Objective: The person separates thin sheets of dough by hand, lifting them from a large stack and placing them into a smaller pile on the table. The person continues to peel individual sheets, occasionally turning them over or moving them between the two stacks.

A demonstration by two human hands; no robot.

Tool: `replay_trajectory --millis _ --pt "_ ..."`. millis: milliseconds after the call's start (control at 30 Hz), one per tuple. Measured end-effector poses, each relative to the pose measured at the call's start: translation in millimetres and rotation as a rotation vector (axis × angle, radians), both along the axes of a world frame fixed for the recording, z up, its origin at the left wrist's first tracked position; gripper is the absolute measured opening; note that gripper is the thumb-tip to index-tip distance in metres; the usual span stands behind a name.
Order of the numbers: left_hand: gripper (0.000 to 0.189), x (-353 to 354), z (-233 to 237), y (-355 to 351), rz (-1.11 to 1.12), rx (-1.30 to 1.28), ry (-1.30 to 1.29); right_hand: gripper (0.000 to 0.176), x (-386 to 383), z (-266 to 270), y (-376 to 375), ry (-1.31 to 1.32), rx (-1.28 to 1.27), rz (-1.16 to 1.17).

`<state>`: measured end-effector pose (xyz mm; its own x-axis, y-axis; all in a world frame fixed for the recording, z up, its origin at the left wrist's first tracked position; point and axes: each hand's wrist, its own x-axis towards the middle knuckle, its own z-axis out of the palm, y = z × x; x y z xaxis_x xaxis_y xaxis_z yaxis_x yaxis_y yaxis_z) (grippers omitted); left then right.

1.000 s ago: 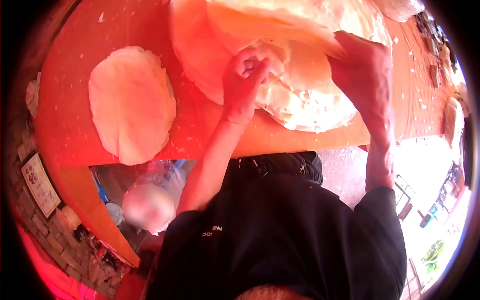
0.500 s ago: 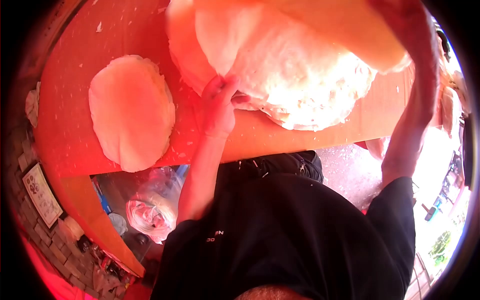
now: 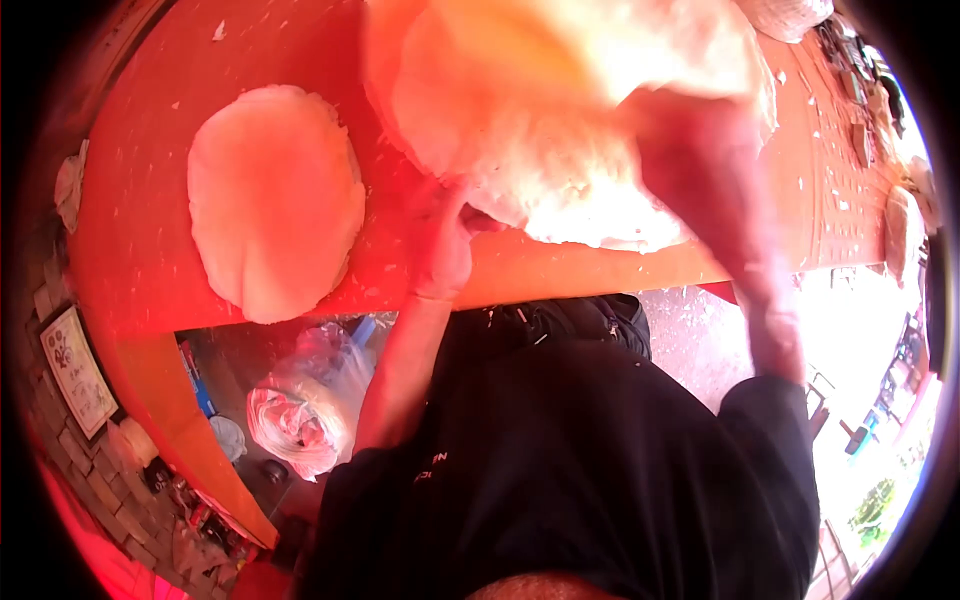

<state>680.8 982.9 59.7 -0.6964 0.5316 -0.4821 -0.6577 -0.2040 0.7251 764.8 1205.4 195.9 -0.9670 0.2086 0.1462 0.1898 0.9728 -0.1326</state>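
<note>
Large, pale flat round sheets that look like flatbread (image 3: 560,150) lie in a pile at the top middle of the table. At the pile's lower left edge is my left hand (image 3: 447,240), its fingers pressed together on the rim. Over the right part of the pile lies my right hand (image 3: 690,140), smeared by motion, its fingers hidden in blur. A separate pale oval stack (image 3: 275,205) rests on the table to the left, apart from both hands.
The orange-red table (image 3: 400,290) carries scattered pale crumbs. Below its edge are a clear plastic bag with a rolled bundle (image 3: 300,415) and a black bag (image 3: 600,325). A framed sheet (image 3: 78,372) stands far left. A whitish bag (image 3: 790,15) sits at the upper right.
My right hand has swung from the upper right down and left over the pile. The sheet raised at the right has come down onto it. My left hand stays at the edge.
</note>
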Motion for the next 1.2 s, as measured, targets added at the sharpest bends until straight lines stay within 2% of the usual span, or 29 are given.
replay_trajectory --millis 67,100,133,167,200,267,300,367,400,467,533,600,667,700,733,800,833,900,933,1000,1033,1067,1100,1133,1200 --pt "0.015 7.3 4.4 1.5 0.028 0.017 -0.018 0.002 3.0 -74.7 -27.6 -0.179 -0.09 0.059" --pt "0.017 6.7 5.1 -0.5 -0.029 0.015 -0.054 0.005 9.8 -98.5 -32.8 -0.135 -0.234 0.133" --pt "0.017 7.5 3.8 -2.2 -0.023 0.01 -0.051 0.005 12.0 -105.5 -38.5 -0.057 -0.273 0.127" --pt "0.02 9.9 1.8 -4.4 -0.014 0.037 -0.029 0.001 13.3 -103.3 -36.6 -0.047 -0.255 0.109" --pt "0.023 13.2 0.8 -8.2 -0.01 0.061 -0.013 0.004 13.5 -91.7 -34.9 -0.043 -0.24 0.087" --pt "0.018 13.4 2.4 -8.8 -0.008 0.086 -0.088 0.005 7.3 -56.9 -36.6 0.003 -0.202 0.071" --pt "0.019 15.4 -0.2 -9.2 -0.011 0.112 -0.079 0.001 8.1 -61.4 -44.4 0.008 -0.213 0.112" --pt "0.02 13.9 -1.0 -7.6 -0.009 0.144 -0.058 0.005 11.5 -85.2 -64.0 -0.078 -0.266 0.178" --pt "0.022 14.7 -0.7 -8.0 -0.024 0.131 -0.05 0.009 18.0 -98.2 -70.2 -0.041 -0.362 0.173" --pt "0.024 12.7 -3.8 -12.5 -0.028 0.112 -0.046 0.014 24.7 -108.7 -71.7 0.062 -0.263 0.241" --pt "0.034 14.1 -7.9 -16.4 -0.078 0.185 -0.113 0.015 19.1 -84.3 -72.5 0.018 -0.346 0.113" --pt "0.042 14.9 -5.9 -12.5 -0.095 0.271 -0.137 0.017 10.7 -91.9 -78.9 -0.05 -0.247 0.138" --pt "0.048 13.7 7.1 -9.3 -0.014 0.207 -0.137 0.029 5.0 -92.8 -93.3 -0.166 -0.173 0.126" --pt "0.047 10.8 2.0 -10.0 -0.031 0.056 -0.097 0.035 10.5 -95.7 -98.7 -0.115 -0.188 0.223" --pt "0.039 7.4 6.4 -11.1 -0.158 -0.084 -0.022 0.047 19.0 -89.4 -101.8 -0.158 -0.357 0.186" --pt "0.034 15.5 -13.0 -7.3 -0.043 -0.088 0.168 0.064 36.0 -76.3 -97.2 0.004 -0.437 0.287" --pt "0.034 13.3 -15.7 -6.7 -0.035 -0.086 0.166 0.064 48.5 -80.3 -93.2 0.001 -0.435 0.294" --pt "0.033 11.5 -18.1 -5.5 0.054 -0.012 0.167 0.082 77.0 -97.9 -81.3 0.032 -0.297 0.082" --pt "0.033 7.7 -10.0 -6.0 0.056 -0.01 0.166 0.085 84.1 -102.0 -73.7 0.07 -0.234 0.01" --pt "0.035 -6.1 12.7 -9.8 0.012 0.08 -0.165 0.077 95.2 -118.1 -54.7 0.149 -0.193 -0.096" --pt "0.035 -12.6 18.2 -6.7 0.059 0.09 -0.216 0.073 91.4 -118.7 -50.1 0.183 -0.193 -0.11" --pt "0.035 -19.7 23.2 -6.0 0.049 0.118 -0.22 0.069 87.0 -118.1 -44.4 0.216 -0.192 -0.126" --pt "0.034 -25.6 27.2 -4.0 0.057 0.121 -0.216 0.055 76.3 -117.5 -40.0 0.319 -0.184 -0.067" --pt "0.034 -31.6 29.9 -3.2 0.066 0.123 -0.21 0.055 68.7 -112.0 -37.2 0.326 -0.184 -0.071" --pt "0.036 -46.8 31.5 -9.0 0.073 0.216 -0.166 0.044 53.3 -91.1 -31.2 0.231 -0.357 -0.011"
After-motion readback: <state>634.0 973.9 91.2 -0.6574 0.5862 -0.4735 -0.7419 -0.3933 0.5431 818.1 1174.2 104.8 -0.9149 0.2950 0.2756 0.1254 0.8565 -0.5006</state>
